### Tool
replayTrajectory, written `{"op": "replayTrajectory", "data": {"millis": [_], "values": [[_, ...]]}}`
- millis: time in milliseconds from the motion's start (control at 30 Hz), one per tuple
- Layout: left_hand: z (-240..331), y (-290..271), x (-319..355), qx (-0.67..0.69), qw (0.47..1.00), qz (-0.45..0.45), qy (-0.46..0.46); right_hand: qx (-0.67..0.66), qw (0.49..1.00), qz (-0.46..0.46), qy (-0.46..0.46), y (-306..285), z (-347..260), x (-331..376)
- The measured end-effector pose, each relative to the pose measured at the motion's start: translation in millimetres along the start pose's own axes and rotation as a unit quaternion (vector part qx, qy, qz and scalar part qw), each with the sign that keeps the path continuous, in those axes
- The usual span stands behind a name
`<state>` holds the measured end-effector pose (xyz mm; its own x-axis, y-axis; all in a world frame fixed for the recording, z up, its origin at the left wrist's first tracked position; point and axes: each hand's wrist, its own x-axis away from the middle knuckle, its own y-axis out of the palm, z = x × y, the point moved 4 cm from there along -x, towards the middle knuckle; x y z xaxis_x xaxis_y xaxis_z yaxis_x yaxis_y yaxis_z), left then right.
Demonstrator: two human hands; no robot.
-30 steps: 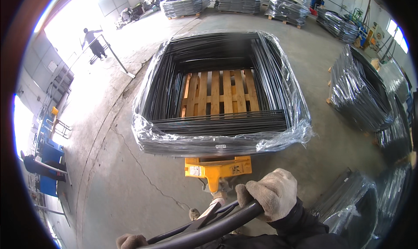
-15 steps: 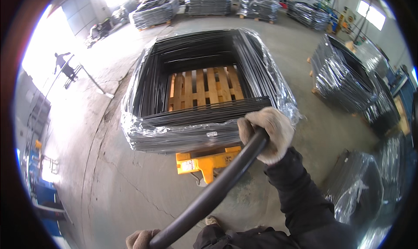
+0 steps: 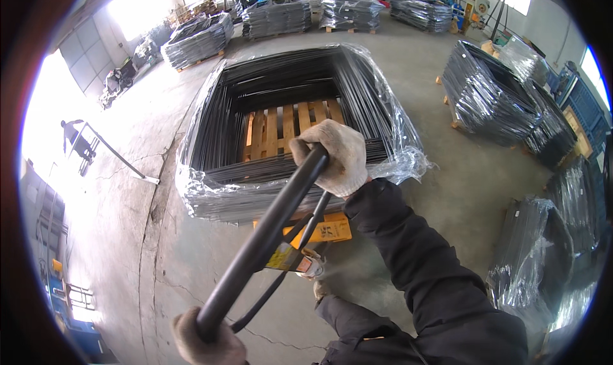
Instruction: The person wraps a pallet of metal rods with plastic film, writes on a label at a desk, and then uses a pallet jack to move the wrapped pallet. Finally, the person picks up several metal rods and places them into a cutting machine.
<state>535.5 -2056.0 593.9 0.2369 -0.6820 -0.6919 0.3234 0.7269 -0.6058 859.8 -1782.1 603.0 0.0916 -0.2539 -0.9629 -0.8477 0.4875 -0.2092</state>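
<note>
Both gloved hands grip the dark handle (image 3: 262,237) of a yellow pallet jack (image 3: 325,229), which slants up from lower left to the middle. My left hand (image 3: 205,339) is wrapped round its lower end. My right hand (image 3: 335,155) closes over the upper end. Beyond the handle stands a large rectangular bundle of black metal frames (image 3: 220,119), wrapped in clear film (image 3: 207,196), on a wooden pallet (image 3: 287,125) that shows through the open centre. The yellow jack body sits at the near side of the bundle, partly hidden by the handle and my right arm.
More film-wrapped bundles stand at the right (image 3: 488,93), the lower right (image 3: 533,256) and along the back (image 3: 348,10). At the left, a person (image 3: 78,141) stands beside a metal bar (image 3: 118,151) in bright light. Cracks run across the concrete floor (image 3: 137,237).
The handle has turned and risen; my right hand has moved left and up, and my left hand has come further into view. The view has shifted, and the handle's lower frame now shows.
</note>
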Motion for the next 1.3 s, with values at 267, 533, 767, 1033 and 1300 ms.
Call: {"op": "replayTrajectory", "data": {"millis": [267,533,767,1033,1300], "values": [[-269,138,53,0.078,0.994,0.075,0.021,0.052,0.998,-0.028,0.012,193,-12,149],[-447,269,68,0.070,0.991,0.108,0.034,0.081,0.996,-0.031,0.006,347,17,250],[-602,384,19,0.144,0.983,0.112,0.018,0.126,0.992,0.008,-0.024,490,56,298],[-778,481,-152,0.196,0.975,0.041,0.100,0.229,0.973,0.040,-0.003,683,73,295],[-894,601,-303,0.212,0.968,0.046,0.126,0.279,0.958,0.070,0.017,851,172,246]]}}
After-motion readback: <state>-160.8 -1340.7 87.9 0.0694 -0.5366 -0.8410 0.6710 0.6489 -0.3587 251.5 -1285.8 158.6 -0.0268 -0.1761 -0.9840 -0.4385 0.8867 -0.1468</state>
